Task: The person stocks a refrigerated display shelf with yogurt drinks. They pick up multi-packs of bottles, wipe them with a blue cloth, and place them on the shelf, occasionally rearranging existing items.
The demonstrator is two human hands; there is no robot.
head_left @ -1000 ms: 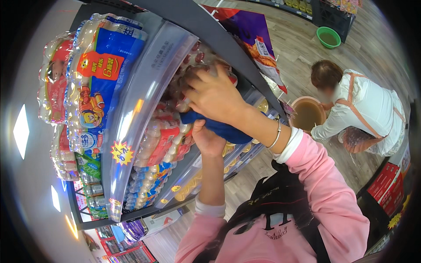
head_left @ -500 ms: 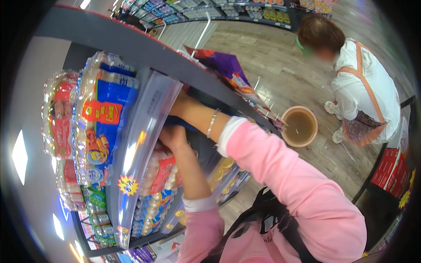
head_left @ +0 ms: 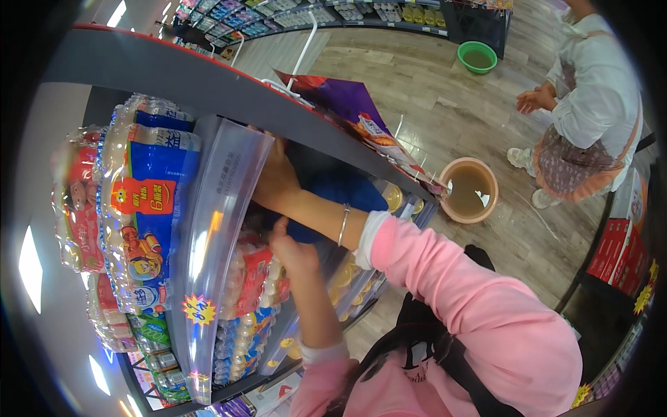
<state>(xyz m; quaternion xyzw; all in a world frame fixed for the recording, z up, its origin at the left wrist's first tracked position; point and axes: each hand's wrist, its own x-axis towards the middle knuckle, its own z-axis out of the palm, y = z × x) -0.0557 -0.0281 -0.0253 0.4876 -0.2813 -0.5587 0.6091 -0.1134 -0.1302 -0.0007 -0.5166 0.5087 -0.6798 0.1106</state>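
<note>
Both my arms, in pink sleeves, reach into a dark shelf at the left. My right hand, with a silver bracelet on the wrist, is inside the shelf just behind the clear plastic price strip; its fingers are hidden. Lower down, my left hand is raised beside red-labelled bottle packs. Its thumb points up, while the other fingers do not show clearly. Under my right forearm lies a smooth dark blue thing, perhaps cloth, on the shelf. Whether either hand holds anything cannot be made out.
Blue-wrapped bottle packs stand left of the strip. A purple bag hangs from the shelf's hooks. On the wooden floor are a pink bucket of murky water and a green basin. A person in an apron stands at the right.
My left hand has drawn slightly down and away from my right hand. More of the blue thing shows. The other person has straightened up, hands together, uncovering the green basin.
</note>
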